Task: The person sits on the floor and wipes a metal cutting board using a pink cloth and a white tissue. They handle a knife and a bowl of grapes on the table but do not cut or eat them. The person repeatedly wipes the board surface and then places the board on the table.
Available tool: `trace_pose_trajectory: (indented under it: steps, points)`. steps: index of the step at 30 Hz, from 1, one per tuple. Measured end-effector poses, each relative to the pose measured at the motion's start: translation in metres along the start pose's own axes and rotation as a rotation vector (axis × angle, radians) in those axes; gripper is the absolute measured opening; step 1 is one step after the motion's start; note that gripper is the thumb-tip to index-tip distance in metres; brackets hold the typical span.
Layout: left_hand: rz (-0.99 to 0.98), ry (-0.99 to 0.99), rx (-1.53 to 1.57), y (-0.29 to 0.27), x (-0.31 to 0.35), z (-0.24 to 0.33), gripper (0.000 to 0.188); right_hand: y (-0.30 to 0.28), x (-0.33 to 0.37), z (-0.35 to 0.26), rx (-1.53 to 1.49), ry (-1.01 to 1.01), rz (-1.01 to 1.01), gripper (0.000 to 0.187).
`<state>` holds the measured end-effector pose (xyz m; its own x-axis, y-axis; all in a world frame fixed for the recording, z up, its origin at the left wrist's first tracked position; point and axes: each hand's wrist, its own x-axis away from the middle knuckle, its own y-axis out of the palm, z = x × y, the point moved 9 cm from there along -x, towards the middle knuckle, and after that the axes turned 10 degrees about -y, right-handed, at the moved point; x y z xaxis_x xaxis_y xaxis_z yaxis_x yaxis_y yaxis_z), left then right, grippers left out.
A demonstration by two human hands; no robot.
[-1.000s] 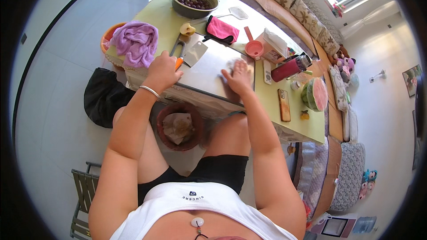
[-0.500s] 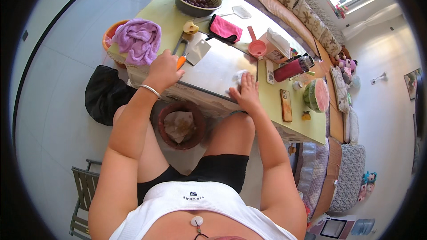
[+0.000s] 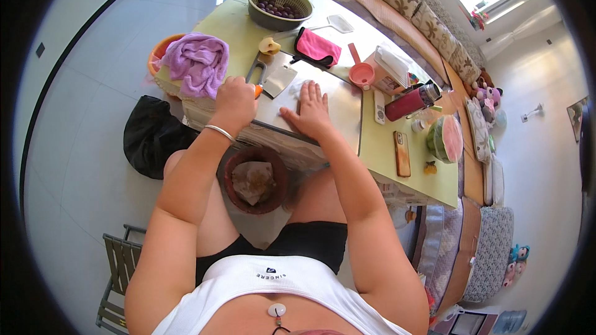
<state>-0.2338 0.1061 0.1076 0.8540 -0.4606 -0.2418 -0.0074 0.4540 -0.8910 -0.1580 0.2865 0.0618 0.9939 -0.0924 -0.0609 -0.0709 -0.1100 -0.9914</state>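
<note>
At the left edge of the metal cutting board (image 3: 340, 96), my left hand (image 3: 236, 104) is curled closed. Its fingers press against the orange handle (image 3: 257, 91) of a wide-bladed cleaver (image 3: 279, 80); what they grip, if anything, is hidden. My right hand (image 3: 310, 110) lies flat on the board, thumb spread, over a white crumpled wad (image 3: 298, 89) that looks like tissue. Behind the cleaver sit a cut pale fruit piece (image 3: 269, 46) and a pink cloth with black trim (image 3: 316, 48). The board's grey loop handle (image 3: 255, 73) shows beside my left hand.
A green colander of dark round fruit (image 3: 279, 7) stands at the back. Purple towel (image 3: 197, 65) lies at left. To the right are a pink ladle (image 3: 361, 75), a red flask (image 3: 406, 102), a phone (image 3: 402, 154) and cut watermelon (image 3: 444, 139). A bin (image 3: 282, 192) stands below.
My right hand has slid left and back across the board, the white wad moving with it. My left hand stays at the board's left edge.
</note>
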Motion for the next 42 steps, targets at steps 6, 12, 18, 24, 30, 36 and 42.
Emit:
trace_pose_trajectory:
  steps: [6,12,18,24,30,36,42]
  points:
    - [0.042,-0.008,0.009,-0.003,-0.001,-0.005,0.020,0.002,0.019,0.014,-0.049,-0.006,-0.024,0.104]
    - [0.102,-0.055,0.074,-0.022,-0.003,-0.026,0.022,-0.001,-0.028,0.057,-0.014,0.212,0.021,0.097]
    - [0.148,-0.102,0.183,-0.042,-0.005,-0.034,0.020,0.006,-0.069,-0.001,-0.091,-0.022,0.028,0.082]
    - [0.220,-0.101,0.269,-0.044,-0.007,-0.036,0.019,0.014,-0.039,-0.069,-0.073,-0.263,-0.008,0.078]
    - [0.121,-0.113,0.272,-0.031,-0.003,-0.027,0.020,0.004,0.039,-0.107,-0.003,-0.377,0.021,0.069]
    - [0.071,-0.036,0.239,-0.009,0.005,-0.010,0.020,-0.007,0.091,-0.061,0.112,-0.270,0.041,0.063]
    - [-0.011,0.064,0.148,0.008,0.009,0.014,0.019,-0.021,0.119,0.027,-0.251,0.064,0.131,0.056]
